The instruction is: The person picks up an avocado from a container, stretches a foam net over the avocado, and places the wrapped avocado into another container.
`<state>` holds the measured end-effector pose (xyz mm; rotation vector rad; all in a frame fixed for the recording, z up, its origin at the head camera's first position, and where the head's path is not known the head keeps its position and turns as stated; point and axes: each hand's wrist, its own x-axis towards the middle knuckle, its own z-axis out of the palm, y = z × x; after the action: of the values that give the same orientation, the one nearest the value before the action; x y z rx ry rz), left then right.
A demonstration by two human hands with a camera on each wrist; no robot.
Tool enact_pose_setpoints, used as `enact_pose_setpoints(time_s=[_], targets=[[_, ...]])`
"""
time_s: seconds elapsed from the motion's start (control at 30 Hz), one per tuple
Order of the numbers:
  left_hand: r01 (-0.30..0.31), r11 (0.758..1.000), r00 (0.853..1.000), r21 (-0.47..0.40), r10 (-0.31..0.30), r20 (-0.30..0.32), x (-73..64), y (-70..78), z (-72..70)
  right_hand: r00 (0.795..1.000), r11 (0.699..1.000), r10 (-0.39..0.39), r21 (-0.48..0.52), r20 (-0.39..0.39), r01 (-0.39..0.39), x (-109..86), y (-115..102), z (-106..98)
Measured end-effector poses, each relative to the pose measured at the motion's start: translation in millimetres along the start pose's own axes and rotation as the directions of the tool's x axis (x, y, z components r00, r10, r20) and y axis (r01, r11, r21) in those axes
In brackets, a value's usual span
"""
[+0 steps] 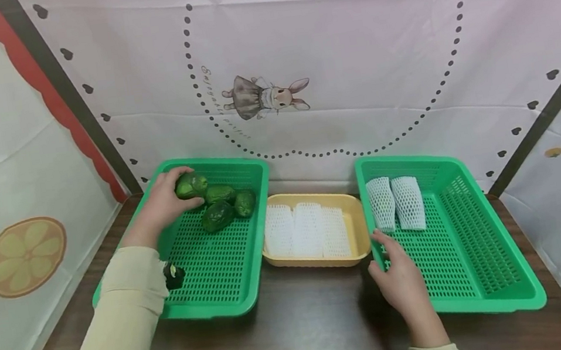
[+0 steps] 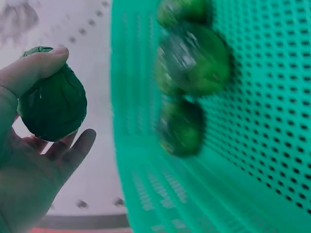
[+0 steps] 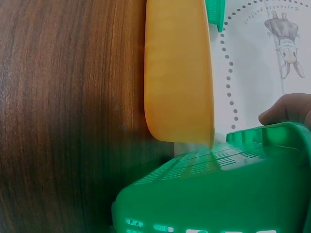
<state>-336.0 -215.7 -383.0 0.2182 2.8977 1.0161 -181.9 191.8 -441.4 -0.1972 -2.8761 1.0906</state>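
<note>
My left hand [image 1: 163,199] grips a dark green avocado [image 2: 53,104] with a shiny, wrinkled surface, held above the left green basket [image 1: 208,313]. In the left wrist view the thumb lies over one end of the fruit and the fingers are behind it. Just below and beside it, several more avocados [image 1: 218,216] sit together in that basket. At the near left edge of the right green basket [image 1: 510,304] is my right hand [image 1: 405,283], holding nothing that I can see. Only its thumb [image 3: 286,109] shows in the right wrist view; whether it touches the rim, I cannot tell.
Between the baskets stands a yellow tray [image 1: 355,218] with white foam net sleeves [image 1: 309,230]. Two filled-looking white net sleeves [image 1: 408,202] lie at the left side of the right basket. Behind the brown table [image 1: 311,324] hangs a printed cloth [image 1: 378,67].
</note>
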Motion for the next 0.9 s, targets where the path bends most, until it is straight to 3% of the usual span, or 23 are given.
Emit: enact_pose_setpoints(time_s=[0.17, 0.47, 0.7, 0.9], targets=[[-0.033, 0.999, 0.999, -0.018, 0.032, -0.023, -12.6, 26.9, 2.0, 1.000, 1.000, -0.001, -0.003, -0.001, 0.001, -0.5, -0.4, 0.6], [-0.149, 0.981, 0.980, -0.128, 0.129, -0.152, -51.9, 70.2, 15.9, 1.000, 1.000, -0.009, -0.008, 0.001, 0.009, -0.8, 1.6, 1.6], [-0.178, 0.966, 0.959, -0.186, 0.128, -0.251, -68.1, 80.9, 25.6, 1.000, 1.000, -0.002, -0.009, 0.002, 0.002, -0.5, 0.8, 3.1], [-0.191, 0.955, 0.936, -0.227, 0.108, -0.336, -70.3, 85.0, 33.1, 1.000, 1.000, -0.002, -0.010, 0.005, 0.002, -0.6, 0.4, 3.1]])
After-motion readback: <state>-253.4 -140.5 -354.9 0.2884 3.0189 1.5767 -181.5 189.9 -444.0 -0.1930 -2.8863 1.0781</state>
